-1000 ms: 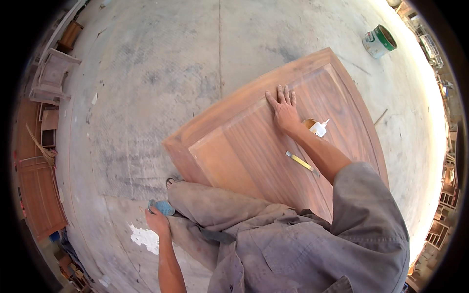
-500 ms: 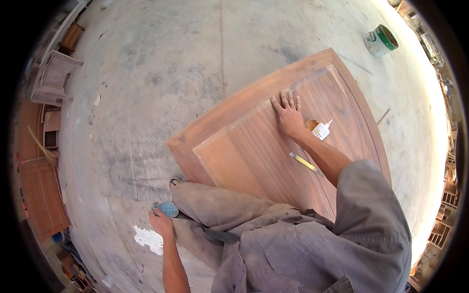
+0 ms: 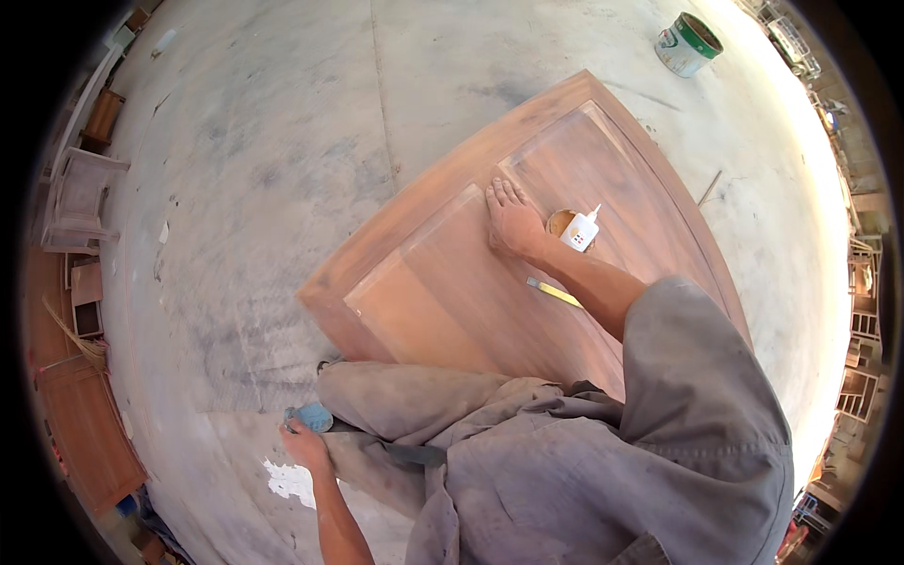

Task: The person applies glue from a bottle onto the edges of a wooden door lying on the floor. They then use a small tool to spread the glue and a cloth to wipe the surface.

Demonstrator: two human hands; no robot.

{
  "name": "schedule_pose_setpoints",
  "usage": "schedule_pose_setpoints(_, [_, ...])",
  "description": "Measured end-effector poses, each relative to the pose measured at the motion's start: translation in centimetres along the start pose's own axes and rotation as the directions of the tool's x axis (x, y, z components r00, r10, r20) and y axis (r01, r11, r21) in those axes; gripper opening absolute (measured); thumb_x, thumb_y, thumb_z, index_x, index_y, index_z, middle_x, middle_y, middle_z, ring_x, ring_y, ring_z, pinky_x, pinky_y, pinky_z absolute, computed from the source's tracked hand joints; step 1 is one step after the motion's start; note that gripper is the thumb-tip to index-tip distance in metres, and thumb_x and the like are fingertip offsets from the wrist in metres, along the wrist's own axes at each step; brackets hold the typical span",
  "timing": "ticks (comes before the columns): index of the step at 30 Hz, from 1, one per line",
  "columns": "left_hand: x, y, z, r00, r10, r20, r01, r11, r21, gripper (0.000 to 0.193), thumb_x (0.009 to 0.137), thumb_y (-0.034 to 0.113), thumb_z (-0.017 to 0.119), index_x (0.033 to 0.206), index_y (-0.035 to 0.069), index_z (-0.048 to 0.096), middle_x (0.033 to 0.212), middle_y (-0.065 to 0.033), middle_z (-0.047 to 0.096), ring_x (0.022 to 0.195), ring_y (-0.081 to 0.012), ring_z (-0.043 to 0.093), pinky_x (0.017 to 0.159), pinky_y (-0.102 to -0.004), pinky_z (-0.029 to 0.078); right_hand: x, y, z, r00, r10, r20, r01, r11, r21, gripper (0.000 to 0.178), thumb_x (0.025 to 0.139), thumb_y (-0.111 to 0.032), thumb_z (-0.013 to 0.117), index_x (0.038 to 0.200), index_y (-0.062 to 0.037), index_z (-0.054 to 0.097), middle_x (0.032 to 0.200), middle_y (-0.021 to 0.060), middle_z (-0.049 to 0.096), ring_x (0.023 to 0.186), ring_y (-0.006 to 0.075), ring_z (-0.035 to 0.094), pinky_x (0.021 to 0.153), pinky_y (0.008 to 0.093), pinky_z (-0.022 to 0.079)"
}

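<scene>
My right hand (image 3: 516,222) lies on a large brown wooden panel (image 3: 452,282) with a raised frame, fingers stretched out near the inner edge of its far rail. Close by that hand, a white squeeze bottle (image 3: 579,231) with a thin nozzle lies over a round brown container (image 3: 561,221). A yellow utility knife (image 3: 554,291) rests on the panel, partly hidden under my right forearm. Down at the left, beside my lower leg, my left hand (image 3: 305,445) has its fingers curled at the edge of a blue flat piece (image 3: 311,416), whose kind I cannot make out.
A green and white bucket (image 3: 689,44) stands on the concrete floor (image 3: 264,122) beyond the panel. White patches (image 3: 290,482) mark the floor beside my left forearm. Wooden furniture (image 3: 85,198) lines the left side, with more shelving (image 3: 859,391) along the right.
The view has shifted, so the panel and bucket appear further left and higher. My right hand still lies on the panel, its fingers closer together. My left hand stays at the blue piece.
</scene>
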State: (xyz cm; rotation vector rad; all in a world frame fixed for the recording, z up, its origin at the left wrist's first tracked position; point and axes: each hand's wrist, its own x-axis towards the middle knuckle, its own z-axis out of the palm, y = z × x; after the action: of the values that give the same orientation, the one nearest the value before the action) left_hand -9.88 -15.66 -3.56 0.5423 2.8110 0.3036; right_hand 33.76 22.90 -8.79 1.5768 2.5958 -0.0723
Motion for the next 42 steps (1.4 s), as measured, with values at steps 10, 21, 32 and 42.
schedule_pose_setpoints(10, [0.2,-0.5,0.5,0.996,0.051,-0.075,-0.046,0.996,0.070,0.058,0.107,0.038,0.045,0.135,-0.011,0.058,0.128,-0.0340,0.064,0.117,-0.0501,0.062,0.099,-0.0531,0.048,-14.1,5.8,-5.0,0.691,0.685,-0.230,-0.489,0.678,0.550,0.046,0.079,-0.019,0.078,0.116,0.0007,0.058,0.116,0.0209,0.060,0.119,0.0399,0.053,0.102,0.0498,0.045])
schedule_pose_setpoints(21, [-0.3,-0.3,0.4,0.998,0.005,-0.060,0.000,0.997,0.078,0.063,0.105,0.041,0.043,0.138,-0.010,0.057,0.135,-0.0336,0.062,0.122,-0.0498,0.060,0.103,-0.0532,0.047,-11.7,7.4,-0.1,0.649,0.734,-0.200,-0.596,0.654,0.466,0.058,0.075,-0.025,0.080,0.121,0.0003,0.056,0.115,0.0191,0.064,0.113,0.0400,0.058,0.103,0.0495,0.044])
schedule_pose_setpoints(32, [-0.8,0.8,0.0,1.000,0.019,-0.006,-0.018,0.999,0.039,0.062,0.105,0.042,0.042,0.136,-0.010,0.056,0.131,-0.0338,0.063,0.118,-0.0507,0.061,0.099,-0.0547,0.048,-11.3,7.4,-2.7,0.688,0.716,-0.119,-0.605,0.656,0.450,0.060,0.076,-0.025,0.078,0.126,-0.0012,0.056,0.126,0.0226,0.063,0.122,0.0416,0.056,0.106,0.0532,0.042])
schedule_pose_setpoints(42, [0.0,-1.0,0.7,0.994,0.069,-0.081,-0.066,0.997,0.046,0.057,0.106,0.039,0.045,0.131,-0.010,0.059,0.124,-0.0339,0.066,0.113,-0.0513,0.063,0.095,-0.0553,0.049,-10.1,8.3,-2.0,0.731,0.682,-0.015,-0.558,0.610,0.562,0.042,0.079,-0.019,0.072,0.117,-0.0088,0.058,0.114,0.0191,0.070,0.118,0.0408,0.061,0.105,0.0545,0.038])
